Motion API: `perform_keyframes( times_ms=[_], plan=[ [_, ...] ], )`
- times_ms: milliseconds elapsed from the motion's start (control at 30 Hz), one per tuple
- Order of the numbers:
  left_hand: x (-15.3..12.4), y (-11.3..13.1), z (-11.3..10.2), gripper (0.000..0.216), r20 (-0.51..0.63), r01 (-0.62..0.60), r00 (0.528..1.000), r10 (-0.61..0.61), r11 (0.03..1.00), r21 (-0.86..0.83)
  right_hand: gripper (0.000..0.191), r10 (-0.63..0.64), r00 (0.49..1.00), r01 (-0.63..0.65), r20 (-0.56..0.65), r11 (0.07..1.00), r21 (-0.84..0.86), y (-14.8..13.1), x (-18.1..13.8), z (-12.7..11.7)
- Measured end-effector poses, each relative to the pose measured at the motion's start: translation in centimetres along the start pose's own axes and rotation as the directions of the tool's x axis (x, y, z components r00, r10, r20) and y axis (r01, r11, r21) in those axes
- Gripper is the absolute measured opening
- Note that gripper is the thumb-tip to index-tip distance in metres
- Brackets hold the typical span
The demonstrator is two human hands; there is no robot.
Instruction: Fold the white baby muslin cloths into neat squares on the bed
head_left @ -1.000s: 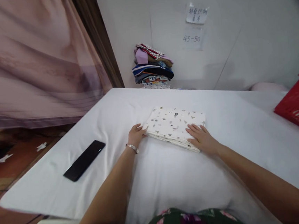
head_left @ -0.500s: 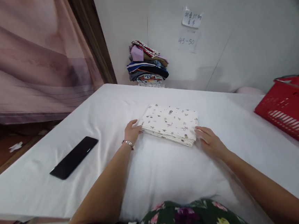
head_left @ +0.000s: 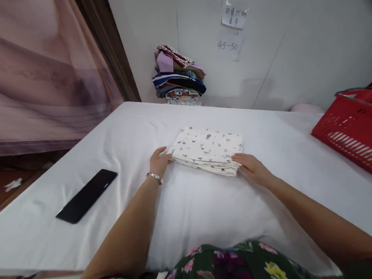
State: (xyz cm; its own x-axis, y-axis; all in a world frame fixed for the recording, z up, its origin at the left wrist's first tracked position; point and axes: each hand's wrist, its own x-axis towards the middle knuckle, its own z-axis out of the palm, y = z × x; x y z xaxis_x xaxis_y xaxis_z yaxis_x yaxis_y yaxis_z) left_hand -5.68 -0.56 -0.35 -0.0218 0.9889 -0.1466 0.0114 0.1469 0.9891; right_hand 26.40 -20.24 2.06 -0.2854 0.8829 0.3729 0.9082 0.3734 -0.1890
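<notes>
A folded white cloth with small printed figures [head_left: 208,149] lies on the white-covered table [head_left: 191,200] in front of me. My left hand [head_left: 158,161], a bracelet on its wrist, grips the cloth's near left corner with the thumb on top. My right hand [head_left: 252,167] holds the near right corner, its fingers curled at the stacked edge of the folds. Both forearms reach in from the bottom of the view.
A black phone [head_left: 86,195] lies on the table to the left. A red plastic basket [head_left: 359,131] stands at the right edge. A pile of folded colourful clothes [head_left: 178,77] sits at the back against the wall, under two paper notes [head_left: 234,17]. A pink curtain [head_left: 36,70] hangs at left.
My right hand slid off the top of the folded cloth to its near right corner. My left hand stayed at the left corner. The view shifted slightly, showing more of the red basket.
</notes>
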Motion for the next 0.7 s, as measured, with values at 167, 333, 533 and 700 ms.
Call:
perform_keyframes(
  times_ms=[167, 333, 533, 700],
  plan=[
    [-0.04, 0.15, 0.15, 0.036, -0.001, 0.012, 1.0, -0.012, 1.0, -0.006, 0.037, 0.022, 0.997, -0.022, 0.069, 1.0, 0.005, -0.24, 0.33, -0.5],
    [-0.02, 0.03, 0.13, 0.035, -0.004, 0.007, 1.0, -0.007, 1.0, -0.008, 0.04, -0.031, 0.978, 0.024, 0.206, 0.999, 0.036, 0.14, 0.26, -0.68],
    [-0.04, -0.03, 0.01, 0.034, 0.003, 0.006, 1.0, -0.006, 1.0, -0.004, 0.048, 0.015, 0.975, -0.038, 0.22, 0.995, 0.097, -0.36, -0.14, -0.93],
    [-0.24, 0.17, 0.07, 0.033, -0.007, 0.014, 1.0, -0.014, 1.0, 0.009, 0.048, -0.005, 0.978, -0.007, 0.209, 0.998, 0.054, -0.45, 0.04, -0.75]
  ],
)
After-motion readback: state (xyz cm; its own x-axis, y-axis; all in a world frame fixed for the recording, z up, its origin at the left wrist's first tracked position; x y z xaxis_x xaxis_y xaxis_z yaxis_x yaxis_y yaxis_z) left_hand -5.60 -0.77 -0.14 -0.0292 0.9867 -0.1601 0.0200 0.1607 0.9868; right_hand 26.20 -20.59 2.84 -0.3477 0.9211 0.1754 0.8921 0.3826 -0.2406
